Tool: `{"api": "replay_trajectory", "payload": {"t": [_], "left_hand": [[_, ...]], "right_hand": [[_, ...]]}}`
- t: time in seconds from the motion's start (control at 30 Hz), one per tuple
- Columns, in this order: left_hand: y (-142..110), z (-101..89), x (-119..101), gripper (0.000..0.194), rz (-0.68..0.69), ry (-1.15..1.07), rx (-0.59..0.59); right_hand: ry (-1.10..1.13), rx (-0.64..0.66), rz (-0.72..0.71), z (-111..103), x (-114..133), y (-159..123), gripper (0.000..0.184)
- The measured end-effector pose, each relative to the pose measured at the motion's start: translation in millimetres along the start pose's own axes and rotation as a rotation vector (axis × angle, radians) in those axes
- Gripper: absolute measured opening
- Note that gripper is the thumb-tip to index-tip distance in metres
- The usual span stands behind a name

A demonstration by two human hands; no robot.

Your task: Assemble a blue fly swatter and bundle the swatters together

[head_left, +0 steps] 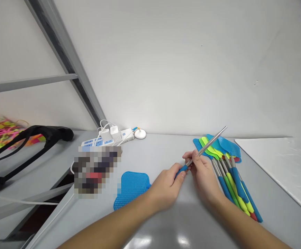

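Observation:
My left hand [167, 188] is closed around the blue grip of a metal rod [212, 140], which looks like a fly swatter handle. The fingers of my right hand [201, 169] pinch the silver shaft just above that grip. The rod tilts up to the right, its bare tip free. Beside my left wrist a blue perforated fly swatter head [133, 186] lies on the table, its short neck partly covered by my hand. To the right of my right hand lies a pile of several fly swatters [235, 186] with blue, green, yellow and red parts.
A white power strip [126, 135] with plugged-in chargers and a round white device [140, 134] sit by the wall. A blurred-out object [97, 173] lies at left. Black straps [36, 145] and colourful items [2, 133] are farther left. White sheeting [282, 155] covers the right side.

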State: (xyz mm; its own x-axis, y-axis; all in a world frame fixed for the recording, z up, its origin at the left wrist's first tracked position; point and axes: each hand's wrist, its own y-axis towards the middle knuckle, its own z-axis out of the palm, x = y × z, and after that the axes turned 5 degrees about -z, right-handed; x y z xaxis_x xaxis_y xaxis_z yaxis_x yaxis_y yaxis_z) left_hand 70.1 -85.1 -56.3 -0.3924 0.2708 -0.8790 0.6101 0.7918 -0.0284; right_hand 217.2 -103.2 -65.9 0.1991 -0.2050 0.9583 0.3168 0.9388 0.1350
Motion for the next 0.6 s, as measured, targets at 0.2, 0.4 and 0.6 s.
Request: {"api": "replay_trajectory", "payload": {"t": [0.2,0.4,0.6], "left_hand": [[-2,1.2,-5,0.03,0.036,-0.067,-0.055],[-7,-1.2,-16,0.033,0.158,-0.184,-0.076],[-8,0.7,-13,0.032,0.086,-0.032,-0.085]], "right_hand": [[0.028,0.117,0.011,5,3,-8,0.039],[-0.013,0.276,-0.018,11,15,-13,0.034],[0.217,-0.008,-0.133,-7,43,6,0.04]]}}
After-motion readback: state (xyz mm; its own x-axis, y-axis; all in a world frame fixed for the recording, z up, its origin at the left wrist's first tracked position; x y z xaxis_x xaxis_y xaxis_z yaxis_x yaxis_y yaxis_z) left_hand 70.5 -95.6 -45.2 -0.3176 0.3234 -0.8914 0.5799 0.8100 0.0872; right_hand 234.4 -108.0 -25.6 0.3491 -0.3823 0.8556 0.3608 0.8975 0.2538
